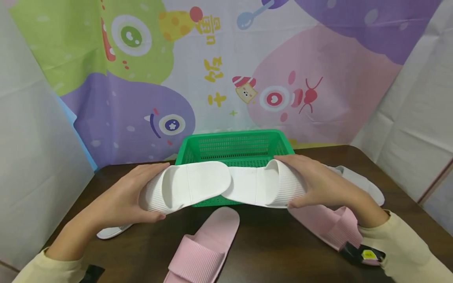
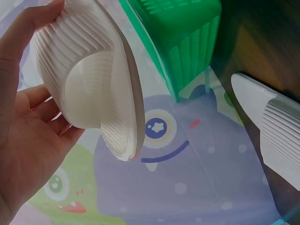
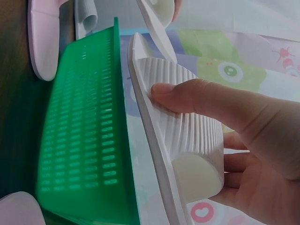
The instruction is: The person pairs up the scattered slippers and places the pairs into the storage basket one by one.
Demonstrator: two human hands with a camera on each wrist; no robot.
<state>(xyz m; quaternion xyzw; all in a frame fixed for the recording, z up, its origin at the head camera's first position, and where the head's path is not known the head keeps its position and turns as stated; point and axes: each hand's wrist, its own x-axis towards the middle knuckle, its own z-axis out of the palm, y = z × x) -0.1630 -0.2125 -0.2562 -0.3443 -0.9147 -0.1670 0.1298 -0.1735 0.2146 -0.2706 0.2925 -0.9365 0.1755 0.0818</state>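
Observation:
My left hand (image 1: 122,198) grips a white slipper (image 1: 201,182) round its ribbed strap, thumb on one side and fingers on the other. A matching white slipper (image 1: 244,184) is held the same way by my right hand (image 1: 323,182). Both slippers are raised in front of the green basket (image 1: 233,146), soles roughly level in the head view. Their plain ends point toward each other and overlap there, the left one in front. In the right wrist view, my right thumb (image 3: 168,96) presses on the ribbed strap.
A pink slipper (image 1: 199,255) lies on the dark table (image 1: 269,247) near the front. Another pink slipper (image 1: 341,230) lies under my right forearm, and a pale slipper (image 1: 364,184) beyond it. One more white slipper (image 2: 283,136) is at the left. Behind hangs a cartoon-printed cloth (image 1: 219,78).

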